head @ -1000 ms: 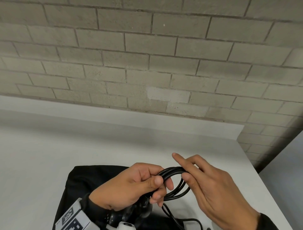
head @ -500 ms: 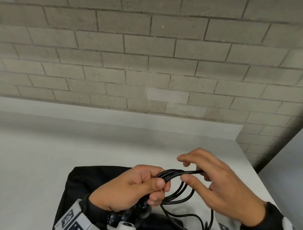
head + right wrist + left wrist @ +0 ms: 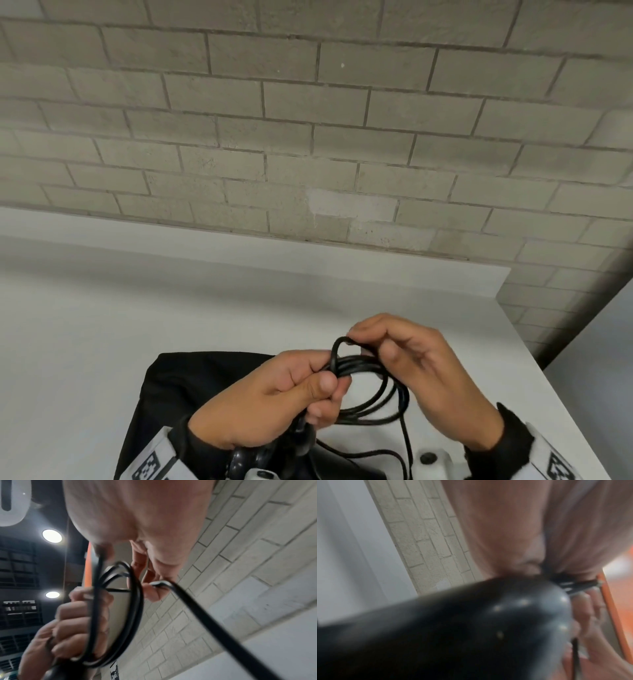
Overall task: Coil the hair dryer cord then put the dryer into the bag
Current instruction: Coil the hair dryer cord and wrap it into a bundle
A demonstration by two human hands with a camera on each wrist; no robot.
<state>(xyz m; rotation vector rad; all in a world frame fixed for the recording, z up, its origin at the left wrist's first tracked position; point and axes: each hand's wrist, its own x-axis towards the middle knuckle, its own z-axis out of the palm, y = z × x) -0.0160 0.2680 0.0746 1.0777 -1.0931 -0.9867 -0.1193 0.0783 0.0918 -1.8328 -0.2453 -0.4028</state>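
My left hand grips a bundle of black cord loops above the table, thumb pressed on top of the strands. The black hair dryer hangs under that hand, mostly hidden; in the left wrist view its dark rounded body fills the frame, blurred. My right hand pinches a length of the cord and bends it in a small arch over the bundle beside the left fingers. A loose strand of cord trails down off the bottom edge. The black bag lies flat on the table beneath both hands.
The white table runs to a grey brick wall at the back. Its right edge drops off close beside my right hand. A white device shows at the bottom edge.
My right hand went from open fingers beside the loops to pinching the cord, then carried it left and up over the bundle. The left hand kept its hold.
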